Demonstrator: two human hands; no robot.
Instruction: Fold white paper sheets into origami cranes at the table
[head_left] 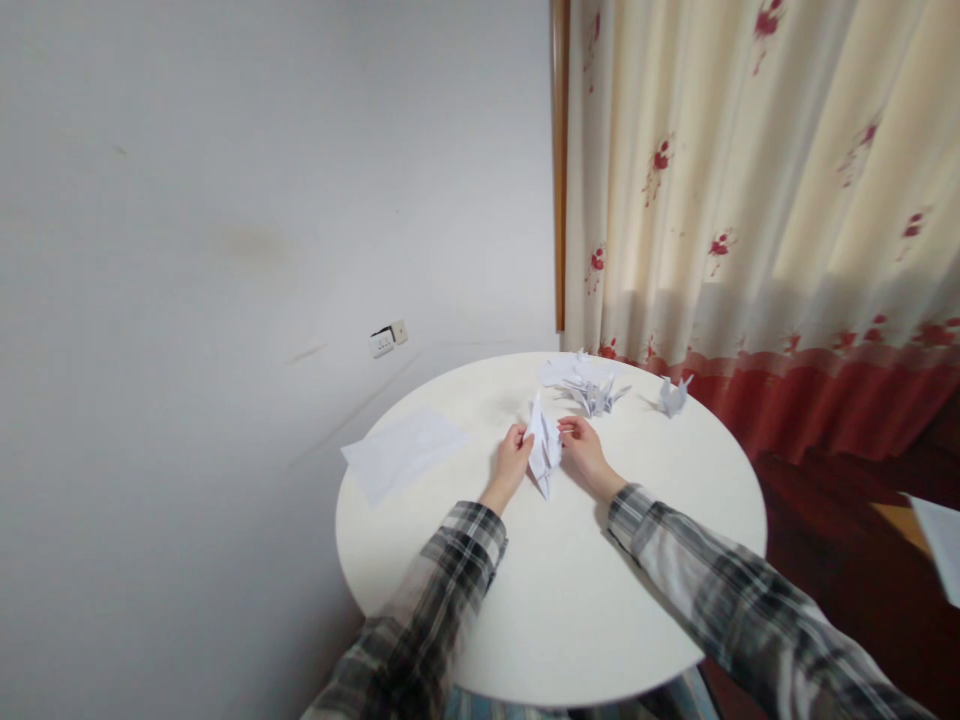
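A folded piece of white paper (pixel 543 448), long and pointed at both ends, is held above the middle of the round table. My left hand (pixel 513 455) grips its left side, thumb on the near face and fingers behind. At its right edge is my right hand (pixel 583 447), with thumb and fingertips pinched together against the paper. Just beyond my hands stand several folded paper figures (pixel 595 393) with pointed tips, bunched close together. Another folded paper figure (pixel 673 397) sits apart from them to the right.
The white round table (pixel 570 620) stands near a pale wall. A flat sheet of white paper (pixel 405 455) lies at its left edge. A wall socket (pixel 382 343) is behind, and a floral curtain (pixel 720 200) hangs at the right. More paper (pixel 937 540) shows at the far right.
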